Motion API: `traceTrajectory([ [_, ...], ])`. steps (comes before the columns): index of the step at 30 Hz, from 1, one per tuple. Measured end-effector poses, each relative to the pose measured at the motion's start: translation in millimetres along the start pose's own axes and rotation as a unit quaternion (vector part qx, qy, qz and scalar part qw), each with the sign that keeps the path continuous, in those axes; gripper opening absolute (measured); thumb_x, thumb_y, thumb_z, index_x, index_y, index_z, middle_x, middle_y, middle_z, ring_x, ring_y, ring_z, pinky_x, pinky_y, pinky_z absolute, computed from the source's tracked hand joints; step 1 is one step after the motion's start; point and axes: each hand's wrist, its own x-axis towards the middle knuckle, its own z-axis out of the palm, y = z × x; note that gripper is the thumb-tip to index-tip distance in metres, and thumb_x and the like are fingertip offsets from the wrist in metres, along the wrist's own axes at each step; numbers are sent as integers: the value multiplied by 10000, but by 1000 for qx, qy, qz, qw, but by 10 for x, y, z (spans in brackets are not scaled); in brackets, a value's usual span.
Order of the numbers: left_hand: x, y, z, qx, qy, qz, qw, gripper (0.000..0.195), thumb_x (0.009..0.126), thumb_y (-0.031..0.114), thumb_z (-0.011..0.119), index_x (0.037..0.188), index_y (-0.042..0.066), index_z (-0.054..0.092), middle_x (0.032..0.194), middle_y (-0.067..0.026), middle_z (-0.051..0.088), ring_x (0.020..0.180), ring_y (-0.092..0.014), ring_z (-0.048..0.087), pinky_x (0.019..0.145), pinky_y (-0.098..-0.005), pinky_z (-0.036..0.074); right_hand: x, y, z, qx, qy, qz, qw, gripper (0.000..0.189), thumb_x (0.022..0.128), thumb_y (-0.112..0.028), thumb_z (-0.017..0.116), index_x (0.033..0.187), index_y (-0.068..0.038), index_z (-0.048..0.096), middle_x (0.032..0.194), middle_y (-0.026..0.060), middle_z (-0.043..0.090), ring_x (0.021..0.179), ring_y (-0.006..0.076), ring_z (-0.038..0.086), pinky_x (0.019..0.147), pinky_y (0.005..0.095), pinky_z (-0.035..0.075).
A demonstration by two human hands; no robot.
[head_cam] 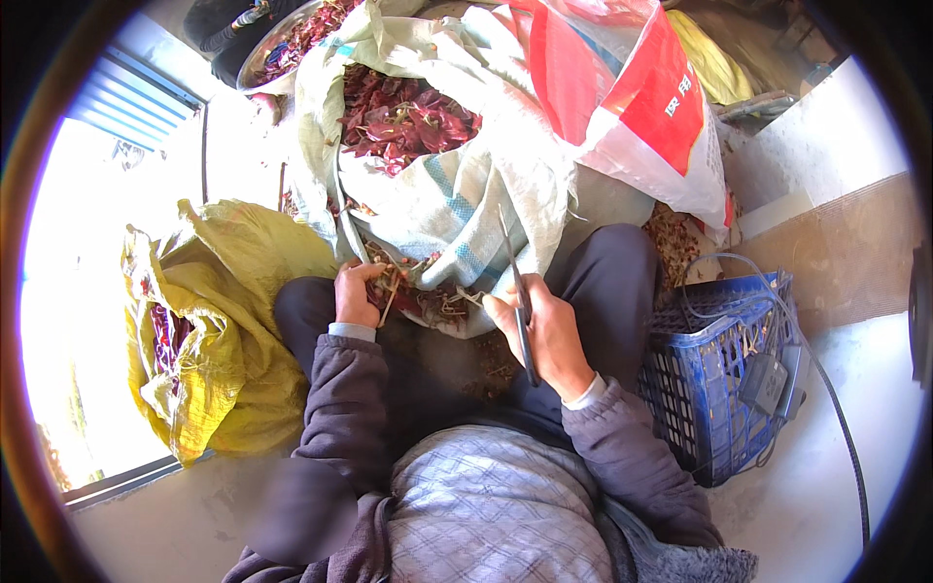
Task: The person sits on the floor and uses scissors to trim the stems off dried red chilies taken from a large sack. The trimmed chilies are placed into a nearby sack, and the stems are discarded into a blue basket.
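My right hand (547, 335) is closed around dark, narrow-bladed scissors (520, 299), whose blades point up towards the white woven sack (408, 189). Dried red chili pieces (408, 120) fill the sack's open mouth. At the sack's near edge, my left hand (358, 291) pinches a thin pale stalk (391, 297). Stems and chili scraps (444, 304) lie in a fold of the sack between my hands. Pale stems also show by my right thumb; whether it grips them cannot be told.
A yellow woven sack (255, 393) with dried red chilies stands at left. Far left is a metal basin (251, 65) of chilies, near another person. A red and white bag (656, 131) stands upper right; a blue plastic crate (692, 386) with cables (820, 372) is at right.
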Motion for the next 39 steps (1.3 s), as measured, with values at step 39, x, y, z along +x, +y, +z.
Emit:
traceTrajectory([
  [39, -1108, 260, 530, 281, -194, 166, 925, 284, 975, 135, 720, 1199, -29, 659, 931, -48, 696, 781, -82, 601, 712, -252, 515, 271, -1, 647, 212, -33, -18, 977, 295, 841, -100, 806, 1023, -44, 581, 856, 115, 736, 786, 222, 741, 720, 333, 569],
])
